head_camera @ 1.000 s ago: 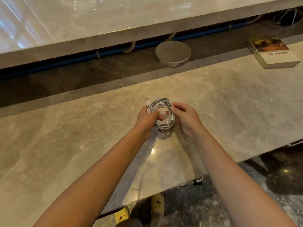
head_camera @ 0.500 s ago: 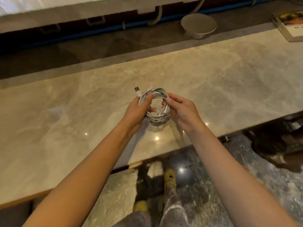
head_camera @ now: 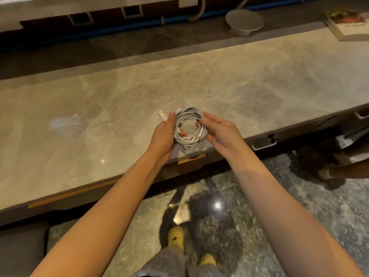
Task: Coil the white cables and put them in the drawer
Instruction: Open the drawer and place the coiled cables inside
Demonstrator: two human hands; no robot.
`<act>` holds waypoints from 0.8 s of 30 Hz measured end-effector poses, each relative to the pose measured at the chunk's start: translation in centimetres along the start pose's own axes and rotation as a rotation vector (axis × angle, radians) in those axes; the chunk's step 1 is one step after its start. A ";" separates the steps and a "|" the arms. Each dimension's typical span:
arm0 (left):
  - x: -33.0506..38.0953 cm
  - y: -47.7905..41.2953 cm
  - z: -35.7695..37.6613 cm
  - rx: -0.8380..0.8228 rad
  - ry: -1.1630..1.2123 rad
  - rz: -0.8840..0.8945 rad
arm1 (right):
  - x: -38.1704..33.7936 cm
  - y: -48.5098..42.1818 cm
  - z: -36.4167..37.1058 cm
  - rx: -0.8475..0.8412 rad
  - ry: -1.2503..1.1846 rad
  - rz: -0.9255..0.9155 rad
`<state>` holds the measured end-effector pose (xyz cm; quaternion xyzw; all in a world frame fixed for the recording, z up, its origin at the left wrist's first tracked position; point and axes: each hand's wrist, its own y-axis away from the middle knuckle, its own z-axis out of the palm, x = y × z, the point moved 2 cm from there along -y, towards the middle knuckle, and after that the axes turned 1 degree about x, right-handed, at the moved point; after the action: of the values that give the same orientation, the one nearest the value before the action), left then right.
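A round coil of white cables (head_camera: 190, 141) hangs in the air just above the front edge of the marble counter (head_camera: 249, 92). My left hand (head_camera: 162, 134) holds its left side, fingertips showing through the middle of the ring. My right hand (head_camera: 218, 131) cups its right side, fingers curled under and into the ring. A white USB plug (head_camera: 161, 114) sticks out past my left thumb. Under the counter edge to the right, a drawer front with a metal handle (head_camera: 263, 145) looks closed.
A book (head_camera: 348, 25) lies at the counter's far right. A pale round bowl-shaped object (head_camera: 244, 22) sits on the darker ledge behind. A second handle (head_camera: 361, 115) shows at the right edge. My yellow shoes (head_camera: 175, 236) stand on the speckled floor below.
The coil and both hands have drawn back from over the counter to its front edge. My view has tilted down, so the floor, my shoes and the drawer handles now show.
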<state>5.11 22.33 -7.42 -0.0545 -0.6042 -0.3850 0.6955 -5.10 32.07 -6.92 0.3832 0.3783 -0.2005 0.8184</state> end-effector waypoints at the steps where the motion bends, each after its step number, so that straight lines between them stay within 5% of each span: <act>1: -0.5 0.5 -0.1 0.005 -0.002 -0.004 | 0.4 0.4 -0.4 0.005 -0.004 0.011; 11: -5.6 5.5 -2.4 0.169 0.151 -0.024 | 5.1 3.8 -2.4 -0.094 -0.011 0.118; 24: -4.1 9.3 -14.8 0.376 0.288 -0.059 | 12.6 6.7 7.5 -0.266 0.050 0.243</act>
<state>22.61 22.81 -11.33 0.1491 -0.5612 -0.2897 0.7608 10.50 29.95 -10.29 0.3194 0.3725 -0.0389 0.8705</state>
